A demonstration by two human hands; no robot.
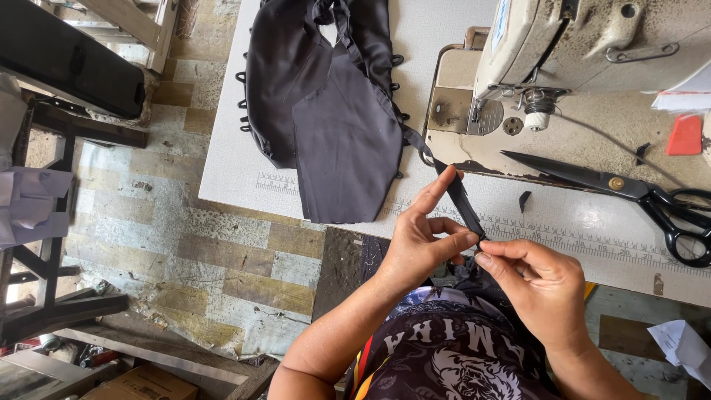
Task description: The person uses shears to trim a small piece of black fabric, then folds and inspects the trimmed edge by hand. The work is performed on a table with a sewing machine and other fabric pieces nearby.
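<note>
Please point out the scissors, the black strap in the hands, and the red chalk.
scissors [615, 182]: head view, on the pivot screw.
strap [461, 198]: head view, middle of the band between the hands.
chalk [685, 135]: head view, centre of the red piece.

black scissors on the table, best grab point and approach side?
Take the scissors by the black loop handles at their right end, coming from the right side with the right hand. They lie flat on the table, blades pointing left toward the sewing machine, so the handles are the open, safe end.
</note>
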